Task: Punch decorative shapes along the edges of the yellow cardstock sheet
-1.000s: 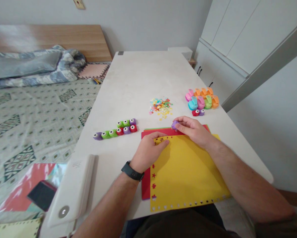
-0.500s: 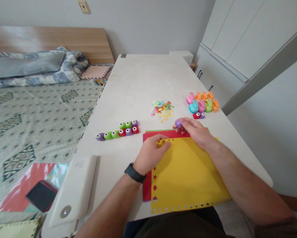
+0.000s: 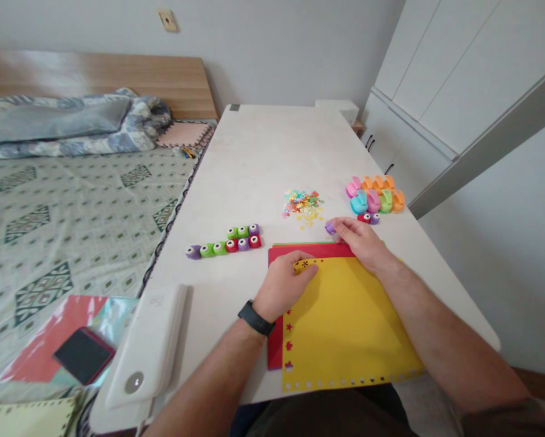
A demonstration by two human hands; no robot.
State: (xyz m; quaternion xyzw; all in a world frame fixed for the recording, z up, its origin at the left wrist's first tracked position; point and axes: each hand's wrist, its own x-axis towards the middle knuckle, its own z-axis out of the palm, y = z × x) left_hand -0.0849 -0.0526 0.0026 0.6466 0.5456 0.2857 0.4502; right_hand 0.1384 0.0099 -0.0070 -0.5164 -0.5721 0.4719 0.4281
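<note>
My right hand [image 3: 360,241] is closed round a small purple paper punch [image 3: 331,227], just beyond the far edge of the sheets. My left hand [image 3: 284,284] rests with curled fingers on the top left corner of a yellow sheet [image 3: 345,321] whose left and front edges carry punched shapes. The yellow sheet lies on a red sheet [image 3: 276,343], with a green one showing at the far edge. A heap of coloured punched bits [image 3: 303,204] lies on the white table [image 3: 263,164] beyond my right hand.
A row of small green, red and purple punches [image 3: 226,241] stands to the left. Larger pink, orange and blue punches [image 3: 375,193] sit at the right edge. A white device [image 3: 147,349] lies at the near left corner. A bed with a phone [image 3: 84,354] on red paper is left.
My right hand has carried the purple punch off the sheets' far edge, a little further away and down toward the table. My left hand stays on the yellow sheet. The camera has shifted.
</note>
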